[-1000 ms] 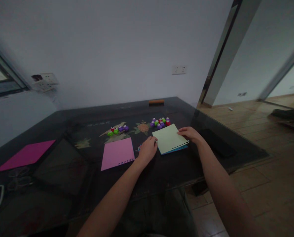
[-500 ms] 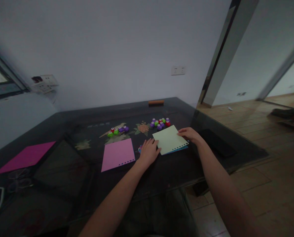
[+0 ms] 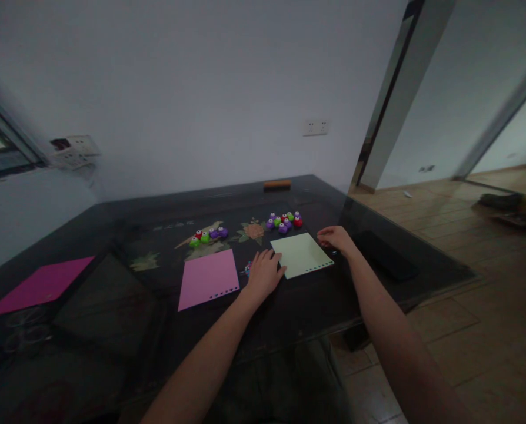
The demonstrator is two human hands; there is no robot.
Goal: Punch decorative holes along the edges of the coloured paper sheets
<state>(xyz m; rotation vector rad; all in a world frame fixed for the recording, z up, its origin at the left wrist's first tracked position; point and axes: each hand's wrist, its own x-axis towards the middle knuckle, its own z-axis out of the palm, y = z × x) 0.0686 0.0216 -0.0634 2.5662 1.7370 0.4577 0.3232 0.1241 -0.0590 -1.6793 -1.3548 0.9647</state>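
Observation:
A pale yellow-green sheet of paper (image 3: 302, 254), with punched holes along its near edge, lies flat on the dark table. My left hand (image 3: 265, 272) rests flat at its left side, fingers stretched out and thumb at the sheet's edge. Partly covered by that hand is a small blue and pink item (image 3: 247, 268) that I cannot make out. Just off the sheet's right edge, my right hand (image 3: 336, 239) has its fingers loosely curved, with nothing seen in them. To the left lies a pink punched sheet (image 3: 209, 280).
Behind the sheets are two groups of small eye-topped toys, one on the left (image 3: 209, 235) and one on the right (image 3: 284, 222). A magenta sheet (image 3: 42, 284) lies far left. A brown bar-shaped thing (image 3: 277, 185) sits at the table's back edge, near the wall.
The pale sheet's right side has come down flat, hiding the blue sheet that showed beneath it. My right hand has let go of its edge. My left hand has stayed in place.

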